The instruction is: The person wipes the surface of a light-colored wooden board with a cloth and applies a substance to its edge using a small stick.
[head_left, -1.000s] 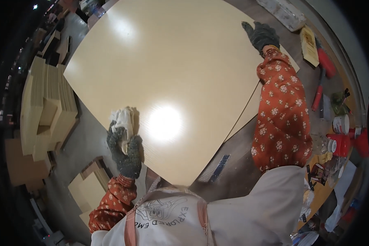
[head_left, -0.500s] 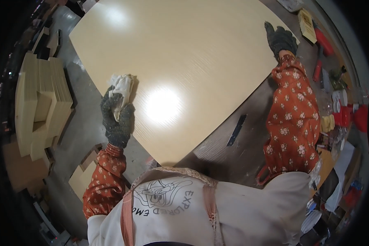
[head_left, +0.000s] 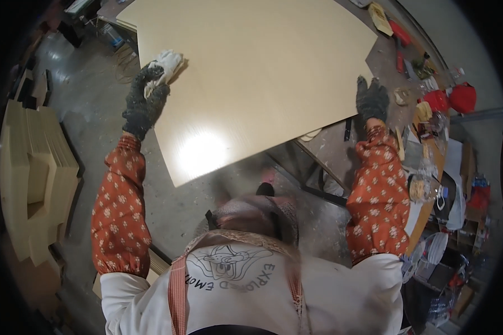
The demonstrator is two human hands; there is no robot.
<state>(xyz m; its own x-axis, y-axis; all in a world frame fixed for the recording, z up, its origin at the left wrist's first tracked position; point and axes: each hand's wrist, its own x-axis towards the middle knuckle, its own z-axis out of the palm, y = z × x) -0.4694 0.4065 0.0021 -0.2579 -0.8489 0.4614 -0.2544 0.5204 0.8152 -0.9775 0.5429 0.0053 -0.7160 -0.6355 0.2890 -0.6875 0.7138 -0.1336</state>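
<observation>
A large pale wood-grain panel (head_left: pixel 257 72) lies flat before me, with a bright glare near its nearest corner. My left hand (head_left: pixel 145 103), in a dark grey knit glove, is closed on a crumpled whitish cloth (head_left: pixel 166 66) at the panel's left edge. The cloth touches the top face. On the opposite side, my right hand (head_left: pixel 373 100), gloved alike, lies at the panel's right edge with fingers stretched out and nothing seen in them. Its underside is hidden.
Stacked pale boards (head_left: pixel 39 167) stand on the grey floor (head_left: pixel 103 111) at left. A brown worktable (head_left: pixel 332 145) under the panel's right side carries red items, a clear plastic jar (head_left: pixel 420 188) and other clutter at the right. A dark metal frame (head_left: pixel 304 187) shows below the panel.
The panel appears turned and farther away, showing more floor beneath its near edge. My left hand with the cloth is farther forward along the left edge; my right hand is nearer me, off the far-right corner.
</observation>
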